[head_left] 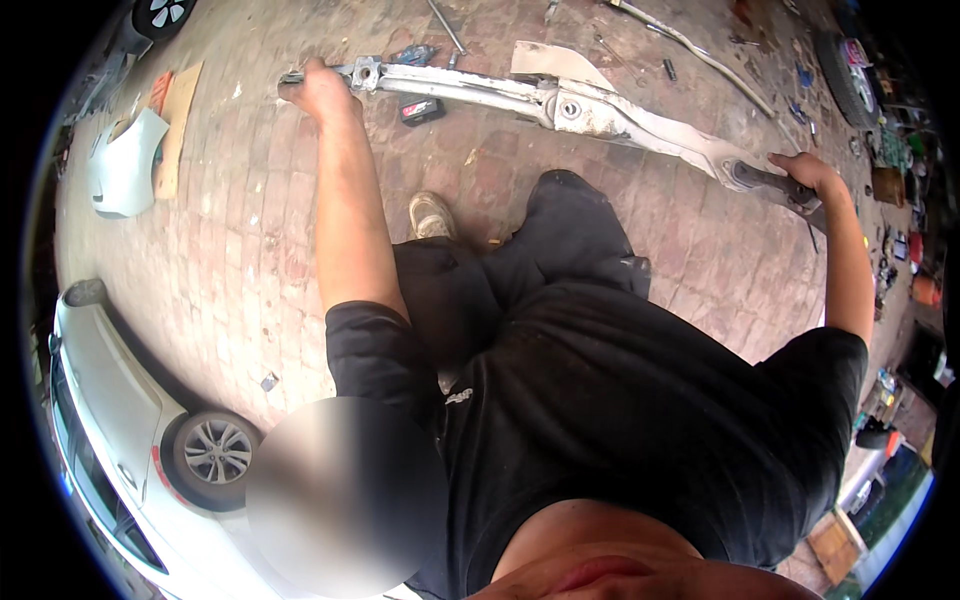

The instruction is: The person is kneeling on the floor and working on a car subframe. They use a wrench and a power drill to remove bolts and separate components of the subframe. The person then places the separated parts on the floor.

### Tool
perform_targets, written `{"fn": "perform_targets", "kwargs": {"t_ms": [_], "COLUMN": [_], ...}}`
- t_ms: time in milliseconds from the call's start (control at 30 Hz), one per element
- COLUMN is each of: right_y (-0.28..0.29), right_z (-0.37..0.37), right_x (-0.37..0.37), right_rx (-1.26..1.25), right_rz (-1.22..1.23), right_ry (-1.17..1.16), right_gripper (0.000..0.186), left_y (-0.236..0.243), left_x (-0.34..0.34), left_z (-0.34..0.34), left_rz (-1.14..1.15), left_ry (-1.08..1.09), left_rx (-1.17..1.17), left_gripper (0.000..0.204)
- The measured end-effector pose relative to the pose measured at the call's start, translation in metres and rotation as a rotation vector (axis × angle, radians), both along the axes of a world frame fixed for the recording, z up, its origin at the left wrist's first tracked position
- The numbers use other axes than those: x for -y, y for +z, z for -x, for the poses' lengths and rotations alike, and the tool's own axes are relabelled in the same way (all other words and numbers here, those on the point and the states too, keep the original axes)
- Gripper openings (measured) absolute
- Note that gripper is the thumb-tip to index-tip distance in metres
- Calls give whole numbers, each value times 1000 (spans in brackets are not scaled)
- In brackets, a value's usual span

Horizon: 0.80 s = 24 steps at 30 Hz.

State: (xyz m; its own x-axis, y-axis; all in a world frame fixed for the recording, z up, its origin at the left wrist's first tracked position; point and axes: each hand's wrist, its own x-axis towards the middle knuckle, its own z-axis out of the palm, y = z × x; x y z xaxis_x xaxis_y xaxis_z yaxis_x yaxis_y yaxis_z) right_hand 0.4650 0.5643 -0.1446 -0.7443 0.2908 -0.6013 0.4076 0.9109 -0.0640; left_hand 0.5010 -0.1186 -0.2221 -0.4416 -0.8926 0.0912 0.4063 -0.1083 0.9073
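**Long white beam gripped at both ends over brick paving**

Around: white car (130, 450) at near left, loose white body panel (125, 160) with cardboard (178, 125) at far left, small red-and-black battery pack (421, 110) just beside the beam, tyre (845, 75) and scattered tools at far right. Nearer, dark-trousered legs and a shoe (432, 215).

White metal beam (560, 100) stretched left to right across the far paving (240, 270), right end slanting nearer. Left hand (320, 90) closed around its left end; right hand (805, 175) closed around the dark right end.

No containers clearly discernible.
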Motion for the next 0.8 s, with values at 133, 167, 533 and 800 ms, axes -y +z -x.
{"fn": "perform_targets", "kwargs": {"t_ms": [133,167,533,800], "right_y": [3,2,-30,-144], "right_z": [-5,-6,-57,-33], "right_x": [3,3,131,276], "right_rx": [27,25,-791,-1383], "right_rz": [26,32,-279,435], "right_ry": [-85,-85,559,823], "right_gripper": [68,67,79,95], "left_y": [5,4,-9,-33], "left_x": [-7,-9,9,-9], "left_z": [2,3,20,40], "left_rz": [-13,-15,18,221], "left_ry": [5,13,137,247], "left_rx": [26,41,135,651], "left_gripper": [60,60,54,62]}}
